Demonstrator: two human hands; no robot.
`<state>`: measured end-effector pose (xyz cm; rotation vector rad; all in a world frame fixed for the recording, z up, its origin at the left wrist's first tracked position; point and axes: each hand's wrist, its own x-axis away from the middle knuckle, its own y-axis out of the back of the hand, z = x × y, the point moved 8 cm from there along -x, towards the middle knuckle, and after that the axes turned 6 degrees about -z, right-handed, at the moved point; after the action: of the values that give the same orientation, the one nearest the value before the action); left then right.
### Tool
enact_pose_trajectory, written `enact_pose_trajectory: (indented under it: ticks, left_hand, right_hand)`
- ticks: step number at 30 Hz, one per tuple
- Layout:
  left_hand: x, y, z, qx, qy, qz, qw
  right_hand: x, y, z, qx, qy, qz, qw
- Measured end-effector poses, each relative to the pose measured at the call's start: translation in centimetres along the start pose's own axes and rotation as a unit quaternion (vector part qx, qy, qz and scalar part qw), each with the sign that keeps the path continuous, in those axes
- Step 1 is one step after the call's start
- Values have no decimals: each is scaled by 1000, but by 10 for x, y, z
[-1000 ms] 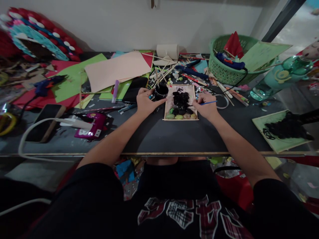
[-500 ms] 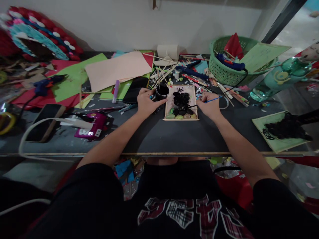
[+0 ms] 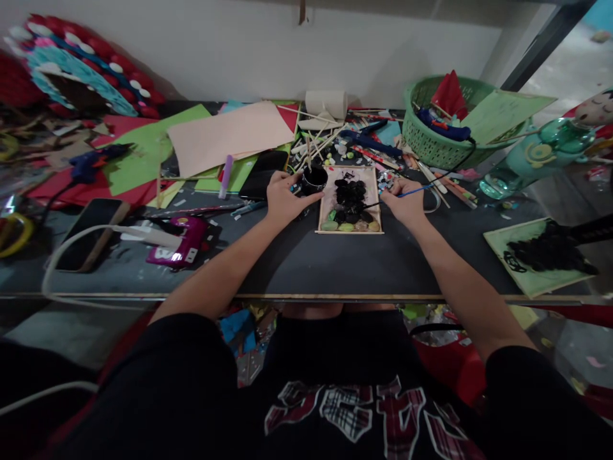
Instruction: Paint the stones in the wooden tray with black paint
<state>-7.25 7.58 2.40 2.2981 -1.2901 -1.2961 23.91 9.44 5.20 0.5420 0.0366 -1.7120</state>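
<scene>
In the middle of the desk lies a small framed panel (image 3: pixel 326 207) with pebbles set on it. Most pebbles (image 3: pixel 351 195) are coated black; a bottom row (image 3: pixel 347 227) shows green and tan. My right hand (image 3: pixel 405 199) pinches a thin blue paintbrush (image 3: pixel 417 190), its dark tip at the lower black pebbles. At the panel's left edge, my left hand (image 3: pixel 285 197) is closed around the side of a small jar of black paint (image 3: pixel 315 179), which has thin sticks standing in or just behind it. The fingers behind the jar are partly hidden.
A green basket (image 3: pixel 435 144) and a teal bottle (image 3: pixel 507 169) stand at right, above a second black-painted panel (image 3: pixel 527 281). Coloured paper (image 3: pixel 230 137), a glue gun (image 3: pixel 89 164), a phone (image 3: pixel 90 233) and a purple power strip (image 3: pixel 179 243) with a white cable lie left.
The whole view has shifted slightly. Both hands keep their grips, and the brush tip stays at the lower black pebbles with hardly any visible movement.
</scene>
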Motion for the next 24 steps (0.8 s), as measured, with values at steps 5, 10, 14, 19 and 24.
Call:
enact_pose_trajectory:
  ticks: [5,10,14,19,24]
  left_hand:
    - [0,0,1,2,-7,-4,1000]
    - [0,-1,1,-1,-1,11,1000]
    - [0,-1,1,-5,5,17,1000]
    - [0,-2,1,-1,12,32,999]
    - [0,-1,1,8,14,24,1000]
  right_hand:
    - [3,-6,4,-14,19,21,999]
    - [6,-10,16,40,58,40,997]
    - [11,-10,26,24,83,39,996]
    - [16,-17,28,33,82,55,995]
    - [13,-17,14,34,30,36,998]
